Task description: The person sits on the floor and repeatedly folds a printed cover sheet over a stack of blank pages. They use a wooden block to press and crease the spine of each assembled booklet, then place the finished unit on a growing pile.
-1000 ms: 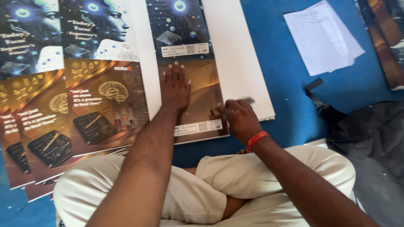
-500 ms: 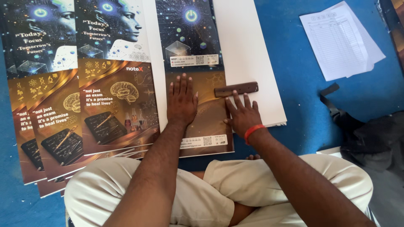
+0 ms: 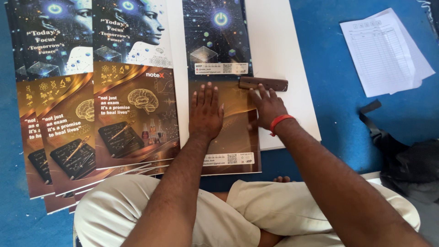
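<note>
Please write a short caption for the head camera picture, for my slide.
Left hand flat on a printed cover sheet, right hand pressing a brown wooden block along its fold, blue floor beneath.

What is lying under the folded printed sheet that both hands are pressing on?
Under the folded printed sheet lies a stack of white sheets, showing to its right, on the blue floor. The left hand and right hand cover part of it; the white stack's middle is hidden.

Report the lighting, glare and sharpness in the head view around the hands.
Head view: even, soft daylight; the left hand and right hand are sharp, without motion blur; a faint sheen crosses the glossy brown cover under them; the dark wooden block at the right fingertips casts only a thin shadow on the white sheet; slight wide-angle bending at the edges.
</note>
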